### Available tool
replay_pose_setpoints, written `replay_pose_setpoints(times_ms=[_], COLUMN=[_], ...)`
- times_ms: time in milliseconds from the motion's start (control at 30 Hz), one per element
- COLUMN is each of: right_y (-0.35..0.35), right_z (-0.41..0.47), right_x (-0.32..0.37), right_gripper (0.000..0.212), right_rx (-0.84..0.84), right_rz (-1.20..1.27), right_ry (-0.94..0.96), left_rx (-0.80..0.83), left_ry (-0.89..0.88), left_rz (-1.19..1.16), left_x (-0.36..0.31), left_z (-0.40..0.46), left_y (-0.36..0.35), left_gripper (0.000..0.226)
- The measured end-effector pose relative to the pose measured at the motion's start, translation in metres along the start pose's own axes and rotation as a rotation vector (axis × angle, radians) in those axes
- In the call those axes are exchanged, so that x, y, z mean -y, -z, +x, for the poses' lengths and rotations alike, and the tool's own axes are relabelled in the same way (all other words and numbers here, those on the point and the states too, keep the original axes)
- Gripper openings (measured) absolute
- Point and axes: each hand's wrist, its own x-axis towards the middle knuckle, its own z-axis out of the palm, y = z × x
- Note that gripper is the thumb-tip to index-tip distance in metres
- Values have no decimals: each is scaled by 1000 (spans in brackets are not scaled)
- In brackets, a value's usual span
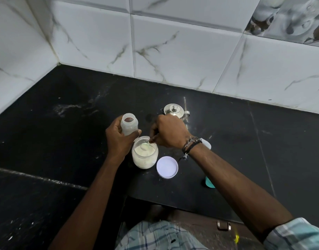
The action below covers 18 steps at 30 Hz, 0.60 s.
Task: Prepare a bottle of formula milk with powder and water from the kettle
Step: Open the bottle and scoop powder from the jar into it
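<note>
Kettle (174, 110) and lid (167, 167) crowd the jar (144, 156); left counter (47, 134) open.

Black stone counter (245, 141): powder jar (144, 156), white lid (167, 167), steel kettle (174, 110), teal object (209, 182).

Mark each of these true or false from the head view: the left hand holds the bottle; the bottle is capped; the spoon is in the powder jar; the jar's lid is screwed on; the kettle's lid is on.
1. The left hand holds the bottle. True.
2. The bottle is capped. False: its mouth is open, with no cap or teat on it.
3. The right hand has the spoon in the powder jar. True.
4. The jar's lid is screwed on. False: the white lid lies on the counter to the right of the jar.
5. The steel kettle behind the right hand has its lid on. True.
</note>
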Motion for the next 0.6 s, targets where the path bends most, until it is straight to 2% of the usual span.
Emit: replay_pose_setpoints(times_ms=[367,600], right_y=[0,1], right_z=[-6,-4], right_x=[-4,-13], right_gripper=[7,4], right_rx=[25,14], right_rz=[-74,46], right_ry=[11,-30], left_rx=[3,11], left_ry=[5,13], left_rz=[24,16], left_x=[1,0], left_z=[-1,-1], left_y=[-1,-1], left_gripper=[52,52])
